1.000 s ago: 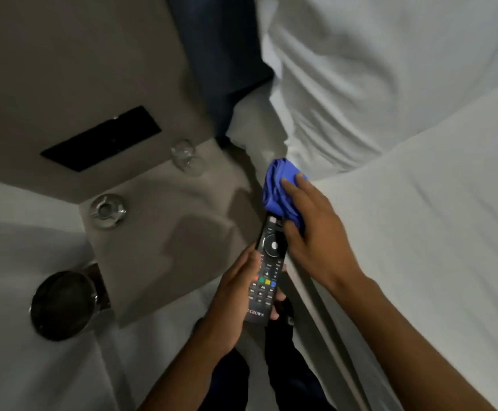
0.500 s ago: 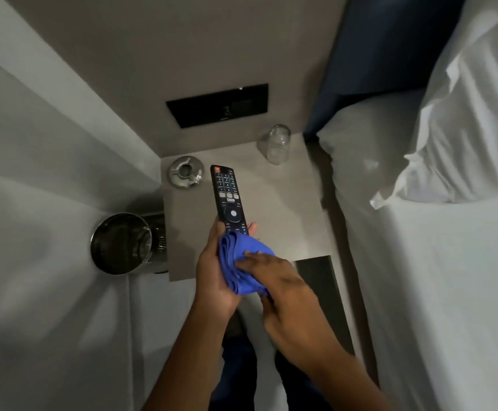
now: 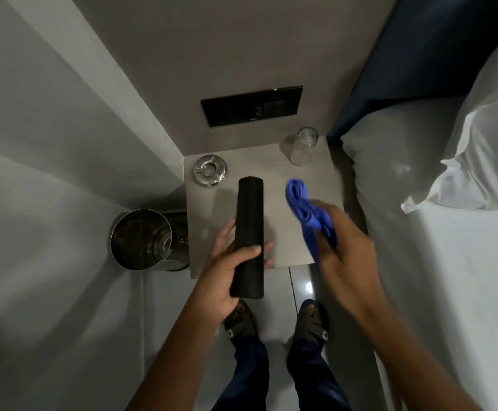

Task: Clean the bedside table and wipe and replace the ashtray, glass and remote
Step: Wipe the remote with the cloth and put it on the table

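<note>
My left hand [image 3: 225, 269] grips the black remote [image 3: 249, 221] near its lower end, with its plain back facing up, above the front of the grey bedside table [image 3: 274, 173]. My right hand [image 3: 345, 247] holds a bunched blue cloth [image 3: 305, 209] to the right of the remote, clear of it. A round metal ashtray [image 3: 210, 170] sits at the table's back left corner. At the back right stands a clear glass [image 3: 304, 146], mouth down.
A steel mesh bin [image 3: 145, 238] stands on the floor left of the table. The white bed [image 3: 449, 277] and pillow [image 3: 479, 137] run along the right. A black switch panel [image 3: 252, 105] is on the wall behind. My sandalled feet [image 3: 274, 321] are below.
The remote has been turned over so its back faces up. My right hand has lifted the cloth off it and moved to the right.
</note>
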Demonstrator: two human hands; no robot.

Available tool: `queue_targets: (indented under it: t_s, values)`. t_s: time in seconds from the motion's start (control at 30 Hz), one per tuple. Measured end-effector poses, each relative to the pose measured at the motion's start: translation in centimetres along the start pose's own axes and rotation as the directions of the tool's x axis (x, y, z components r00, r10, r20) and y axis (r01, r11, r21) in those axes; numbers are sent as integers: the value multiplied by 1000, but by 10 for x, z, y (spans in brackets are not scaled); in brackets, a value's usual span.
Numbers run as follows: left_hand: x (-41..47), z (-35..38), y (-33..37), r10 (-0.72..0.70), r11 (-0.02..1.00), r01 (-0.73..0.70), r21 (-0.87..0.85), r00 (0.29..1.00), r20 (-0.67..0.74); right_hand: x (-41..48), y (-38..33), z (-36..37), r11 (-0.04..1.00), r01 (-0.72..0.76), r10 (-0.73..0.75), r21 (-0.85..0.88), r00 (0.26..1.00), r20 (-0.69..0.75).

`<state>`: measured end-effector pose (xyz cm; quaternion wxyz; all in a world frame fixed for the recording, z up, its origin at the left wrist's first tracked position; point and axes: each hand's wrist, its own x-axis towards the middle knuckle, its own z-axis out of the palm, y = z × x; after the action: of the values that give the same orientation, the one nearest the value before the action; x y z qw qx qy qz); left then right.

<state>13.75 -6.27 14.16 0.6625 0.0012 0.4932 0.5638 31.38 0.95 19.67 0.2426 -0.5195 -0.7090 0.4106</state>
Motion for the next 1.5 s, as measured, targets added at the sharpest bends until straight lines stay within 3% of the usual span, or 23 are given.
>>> queue_targets:
  t_s: [0.1, 0.23, 0.4, 0.53, 0.67, 0.8, 0.87, 0.93, 1.07, 1.23, 1.33, 1.5]
  values:
    - [-10, 5, 1, 4, 994, -9, 108, 999, 46, 25, -5, 8, 994, 55, -63, -93, 995, -80]
    - [-17, 10, 0, -10, 980, -6, 198, 997, 80, 45, -9, 28, 978, 72, -81, -195, 996, -41]
    - [4, 10, 0, -3, 1000, 4, -16, 999, 53, 14, -16, 62, 992, 63, -52, -105, 994, 99]
    - [28, 2, 0, -41, 990, 32, -138, 997, -60, -16, -11, 77, 995, -88, 80, 55, 989, 125]
    - [64, -10, -15, -152, 988, 149, -31, 955, -255, -31, 5, 74, 979, -190, 172, 71, 962, 211]
    - [102, -19, -36, -49, 967, 127, 222, 945, -325, -34, 24, 58, 949, -306, 282, 74, 932, 229]
    - [129, -21, -49, 69, 889, 106, 446, 931, -359, -29, 40, 45, 919, -380, 358, 106, 916, 184]
    - [151, -22, -62, 200, 724, 160, 671, 882, -426, -25, 54, 34, 887, -435, 409, 155, 896, 173]
    - [176, -20, -82, 399, 448, 262, 855, 797, -453, -18, 79, 19, 851, -485, 457, 200, 873, 170]
    - [190, -1, -104, 484, 380, 263, 887, 760, -433, -14, 109, 2, 817, -527, 487, 233, 848, 208]
    - [204, -3, -113, 523, 413, 269, 870, 712, -469, -15, 121, -3, 784, -559, 509, 268, 828, 236]
    - [204, -12, -126, 550, 390, 276, 878, 695, -463, -24, 135, -14, 780, -559, 513, 282, 829, 223]
